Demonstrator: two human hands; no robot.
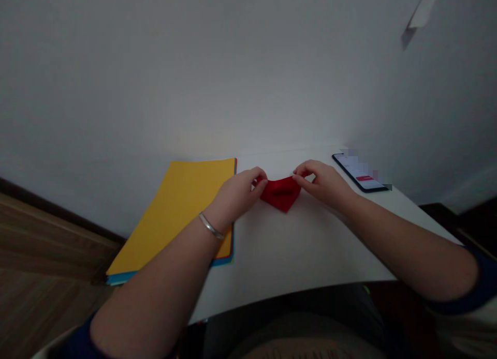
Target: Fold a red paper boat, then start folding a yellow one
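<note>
A small folded piece of red paper [282,193] is stretched between my two hands above the white table. Its lower edge comes to a point facing me, and a darker crease or shadow runs across its middle. My left hand [246,188] pinches the paper's left corner between thumb and fingers. At the opposite corner, my right hand [320,180] grips it in the same way. Part of each corner is hidden by the fingers. A silver bracelet [210,226] circles my left wrist.
A stack of coloured paper sheets [174,209], yellow on top with blue and red edges below, lies under my left forearm. A smartphone [361,175] with a lit screen rests at the right. The white table [279,260] meets a pale wall [233,79] behind.
</note>
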